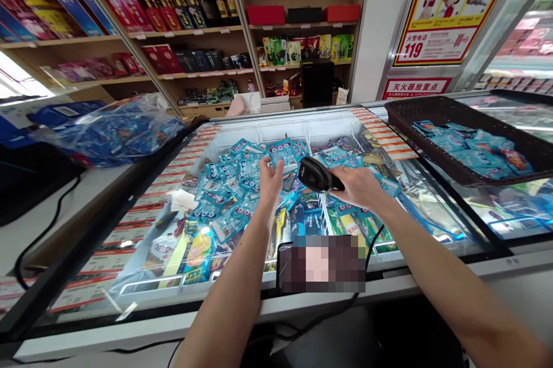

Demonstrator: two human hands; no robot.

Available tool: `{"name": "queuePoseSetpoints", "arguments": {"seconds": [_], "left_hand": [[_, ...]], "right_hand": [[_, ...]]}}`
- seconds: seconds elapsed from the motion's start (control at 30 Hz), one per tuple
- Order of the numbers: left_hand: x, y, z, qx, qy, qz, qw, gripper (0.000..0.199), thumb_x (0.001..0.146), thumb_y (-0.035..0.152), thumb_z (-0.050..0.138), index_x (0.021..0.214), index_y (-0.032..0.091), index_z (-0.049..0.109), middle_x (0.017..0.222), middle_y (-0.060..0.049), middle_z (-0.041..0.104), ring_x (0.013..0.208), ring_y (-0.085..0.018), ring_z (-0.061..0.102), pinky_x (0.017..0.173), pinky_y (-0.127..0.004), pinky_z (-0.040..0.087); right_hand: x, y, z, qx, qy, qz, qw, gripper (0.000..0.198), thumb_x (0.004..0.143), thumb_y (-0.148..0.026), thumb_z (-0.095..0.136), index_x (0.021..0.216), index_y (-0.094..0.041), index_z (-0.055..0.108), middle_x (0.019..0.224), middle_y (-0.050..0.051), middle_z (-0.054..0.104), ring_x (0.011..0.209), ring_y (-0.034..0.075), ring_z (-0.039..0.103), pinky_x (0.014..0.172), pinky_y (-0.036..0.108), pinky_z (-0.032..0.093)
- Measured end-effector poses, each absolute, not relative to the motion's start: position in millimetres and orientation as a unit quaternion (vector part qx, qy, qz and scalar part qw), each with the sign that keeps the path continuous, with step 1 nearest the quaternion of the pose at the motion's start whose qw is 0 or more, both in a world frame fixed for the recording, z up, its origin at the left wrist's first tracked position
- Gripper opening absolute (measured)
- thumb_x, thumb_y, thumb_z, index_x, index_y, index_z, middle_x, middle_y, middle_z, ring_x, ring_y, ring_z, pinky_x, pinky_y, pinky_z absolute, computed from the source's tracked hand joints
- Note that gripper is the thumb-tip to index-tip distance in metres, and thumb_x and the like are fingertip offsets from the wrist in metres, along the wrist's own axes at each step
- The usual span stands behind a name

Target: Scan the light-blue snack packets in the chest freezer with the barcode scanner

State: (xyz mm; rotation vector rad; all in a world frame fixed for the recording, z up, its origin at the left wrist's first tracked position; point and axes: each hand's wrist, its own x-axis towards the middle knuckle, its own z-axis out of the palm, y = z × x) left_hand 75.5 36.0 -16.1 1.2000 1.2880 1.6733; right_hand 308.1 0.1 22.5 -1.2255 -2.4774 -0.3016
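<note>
Over the open chest freezer [345, 117], my right hand [356, 186] grips a black barcode scanner [317, 175] whose head points left. A cord runs down from near that hand past the freezer's front edge. To its left, my left hand [271, 181] has thumb and fingers pinched on a blue ice cream packet [284, 156], held up level with the scanner head. Many more blue packets [224, 184] lie heaped in the freezer beneath both hands. Yellow and dark blue wrappers [201, 250] show lower down, between white wire dividers [324, 215].
A brown basket [466, 175] with several blue packets rests at the right on the freezer top. A plastic bag of blue packets [125, 129] lies on the left counter. A phone-like screen [322, 264] stands at the front edge. Stocked shelves [181, 31] line the back.
</note>
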Motion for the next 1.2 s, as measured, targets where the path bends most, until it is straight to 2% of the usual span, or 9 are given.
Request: {"name": "queuePoseSetpoints", "arguments": {"seconds": [0.33, 0.5, 0.73, 0.87, 1.03, 1.1, 1.2], "left_hand": [[72.0, 41.5, -25.7, 0.493, 0.519, 0.627, 0.307, 0.038, 0.077, 0.045, 0.056, 0.103, 0.023, 0.039, 0.066, 0.006, 0.032, 0.058, -0.007, 0.04, 0.061, -0.024, 0.047], [74.1, 33.8, -10.4, 0.518, 0.553, 0.623, 0.195, 0.042, 0.077, 0.044, 0.057, 0.108, 0.02, 0.043, 0.076, 0.001, 0.048, 0.067, -0.011, 0.05, 0.068, -0.027, 0.046], [45.3, 27.7, 5.5, 0.519, 0.609, 0.599, 0.02, 0.042, 0.083, 0.043, 0.05, 0.116, 0.018, 0.044, 0.088, -0.006, 0.058, 0.075, -0.016, 0.056, 0.076, -0.03, 0.044], [23.8, 29.9, 2.4, 0.497, 0.672, 0.547, -0.055, 0.043, 0.084, 0.038, 0.046, 0.121, 0.016, 0.044, 0.102, -0.011, 0.058, 0.092, -0.022, 0.056, 0.085, -0.037, 0.042], [26.1, 20.9, 6.2, 0.47, 0.735, 0.458, -0.167, 0.052, 0.079, 0.033, 0.054, 0.127, 0.017, 0.043, 0.126, -0.016, 0.045, 0.118, -0.033, 0.04, 0.097, -0.05, 0.03], [36.8, 15.6, 9.5, 0.495, 0.727, 0.433, -0.197, 0.051, 0.08, 0.035, 0.054, 0.127, 0.019, 0.044, 0.131, -0.015, 0.041, 0.121, -0.034, 0.036, 0.099, -0.051, 0.026], [59.5, 11.8, 10.3, 0.609, 0.663, 0.392, -0.188, 0.043, 0.084, 0.04, 0.047, 0.123, 0.022, 0.049, 0.129, -0.012, 0.046, 0.118, -0.031, 0.04, 0.098, -0.047, 0.028]], "right_hand": [[307.5, -0.3, 22.3, -0.432, -0.877, -0.105, 0.183, 0.035, 0.079, -0.036, 0.055, 0.11, -0.02, 0.054, 0.097, 0.005, 0.067, 0.078, 0.019, 0.061, 0.059, 0.027, 0.031], [311.0, 2.6, 21.5, -0.449, -0.865, -0.099, 0.202, 0.036, 0.079, -0.038, 0.054, 0.109, -0.018, 0.055, 0.095, 0.006, 0.067, 0.078, 0.02, 0.061, 0.06, 0.027, 0.032], [317.4, 8.8, 17.4, -0.48, -0.838, -0.119, 0.23, 0.034, 0.08, -0.041, 0.051, 0.106, -0.018, 0.056, 0.089, 0.005, 0.067, 0.076, 0.02, 0.061, 0.059, 0.027, 0.033], [319.8, 11.8, 16.4, -0.512, -0.815, -0.128, 0.238, 0.035, 0.081, -0.044, 0.049, 0.104, -0.019, 0.057, 0.088, 0.005, 0.067, 0.076, 0.021, 0.061, 0.06, 0.028, 0.033], [322.3, 14.2, 17.2, -0.553, -0.784, -0.13, 0.252, 0.032, 0.081, -0.044, 0.049, 0.1, -0.019, 0.059, 0.084, 0.006, 0.067, 0.074, 0.021, 0.062, 0.059, 0.029, 0.035], [323.3, 15.0, 17.4, -0.561, -0.777, -0.129, 0.255, 0.032, 0.08, -0.044, 0.05, 0.099, -0.019, 0.059, 0.084, 0.006, 0.067, 0.073, 0.022, 0.062, 0.059, 0.029, 0.035], [325.0, 16.3, 17.6, -0.57, -0.769, -0.127, 0.258, 0.033, 0.079, -0.045, 0.051, 0.1, -0.02, 0.058, 0.083, 0.006, 0.067, 0.072, 0.022, 0.062, 0.058, 0.029, 0.036]]}}
